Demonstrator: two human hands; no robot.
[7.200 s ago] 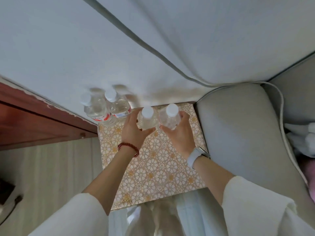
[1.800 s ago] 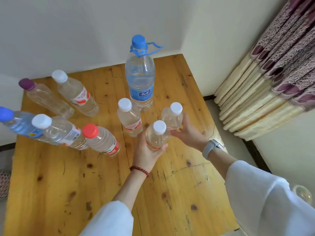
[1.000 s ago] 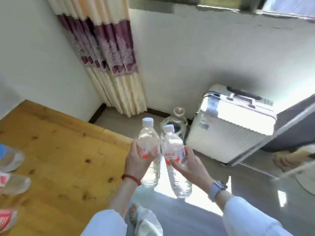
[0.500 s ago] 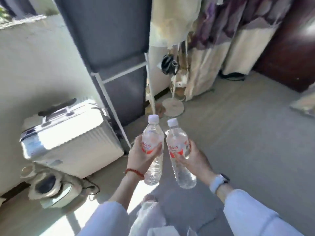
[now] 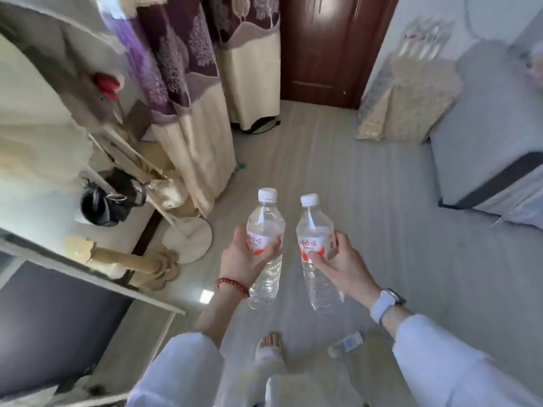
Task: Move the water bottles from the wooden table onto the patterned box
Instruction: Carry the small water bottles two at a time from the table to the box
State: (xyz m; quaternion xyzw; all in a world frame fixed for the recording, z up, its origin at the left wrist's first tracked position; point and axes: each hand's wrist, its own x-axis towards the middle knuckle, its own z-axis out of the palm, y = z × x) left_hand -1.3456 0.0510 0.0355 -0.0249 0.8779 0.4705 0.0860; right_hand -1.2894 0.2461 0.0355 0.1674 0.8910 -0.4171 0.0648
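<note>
Both forearms reach forward over the grey floor (image 5: 367, 201), sleeves pushed back. The left hand (image 5: 244, 259) wraps its fingers and thumb round the red label of the left water bottle (image 5: 264, 242), whose white cap stands above the fingers and clear base hangs below them. The right hand (image 5: 343, 262) grips the right water bottle (image 5: 316, 248) likewise (tilted slightly, base toward the wrist). The bottles are near each other, not touching. The patterned box (image 5: 405, 98) lies well beyond the fingertips, against the far wall.

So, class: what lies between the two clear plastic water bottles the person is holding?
Nothing: between the left bottle and right bottle, the head view shows only a bare gap with grey floor behind.
</note>
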